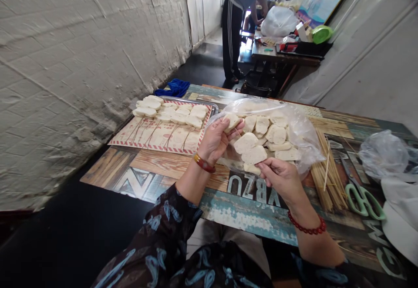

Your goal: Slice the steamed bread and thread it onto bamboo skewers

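My left hand (218, 139) is closed around a pale bread slice (231, 122), held up over the open clear plastic bag (302, 133). A thin stick seems to show by its fingers. My right hand (279, 175) pinches the near edge of another bread slice (254, 155) between thumb and fingers, at the front of the bag. Beside that slice lies one more oval slice (245, 142), and several others are heaped in the bag behind. To the left, skewered bread slices (178, 113) lie in rows on a paper-lined tray (156, 138), their thin sticks toward me.
Bundled bamboo skewers (326, 183) lie right of the bag, beside green-handled scissors (362, 199). A crumpled plastic bag (383, 153) and a white object (403, 214) sit at the right edge. A blue cloth (176, 88) is behind the tray. Another person (233, 27) stands by a farther table (287, 57).
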Demonstrator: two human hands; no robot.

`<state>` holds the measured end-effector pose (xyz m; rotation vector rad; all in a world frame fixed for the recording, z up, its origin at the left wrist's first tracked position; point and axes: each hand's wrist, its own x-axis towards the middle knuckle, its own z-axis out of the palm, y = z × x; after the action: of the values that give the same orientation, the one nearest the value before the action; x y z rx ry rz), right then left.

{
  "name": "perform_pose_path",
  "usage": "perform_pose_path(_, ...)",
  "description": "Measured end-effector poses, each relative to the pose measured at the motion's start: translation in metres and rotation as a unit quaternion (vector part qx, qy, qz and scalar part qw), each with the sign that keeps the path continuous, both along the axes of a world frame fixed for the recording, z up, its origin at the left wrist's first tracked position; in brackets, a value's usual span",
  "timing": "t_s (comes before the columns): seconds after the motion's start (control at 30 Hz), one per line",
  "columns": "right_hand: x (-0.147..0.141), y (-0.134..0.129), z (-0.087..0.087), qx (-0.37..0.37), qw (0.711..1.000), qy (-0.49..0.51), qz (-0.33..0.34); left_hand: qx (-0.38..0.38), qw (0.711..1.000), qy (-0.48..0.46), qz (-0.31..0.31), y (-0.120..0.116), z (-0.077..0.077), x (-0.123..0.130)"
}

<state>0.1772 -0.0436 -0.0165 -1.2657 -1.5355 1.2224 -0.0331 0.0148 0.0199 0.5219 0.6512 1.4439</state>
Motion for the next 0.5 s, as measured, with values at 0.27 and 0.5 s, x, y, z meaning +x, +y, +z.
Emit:
perform_pose_path(0.27, -0.0004, 0.0007, 0.0011, -0.002, 1.000, -0.007, -0.007, 0.000, 1.000, 0.007, -0.004, -0.0007, -0.0003, 0.0020)
perform_pose_path(0.5, -0.0016, 0.0007, 0.0035, -0.006, 1.000, -0.006, -0.010, 0.003, 0.999, 0.026, -0.018, -0.0026, 0.0015, 0.0040)
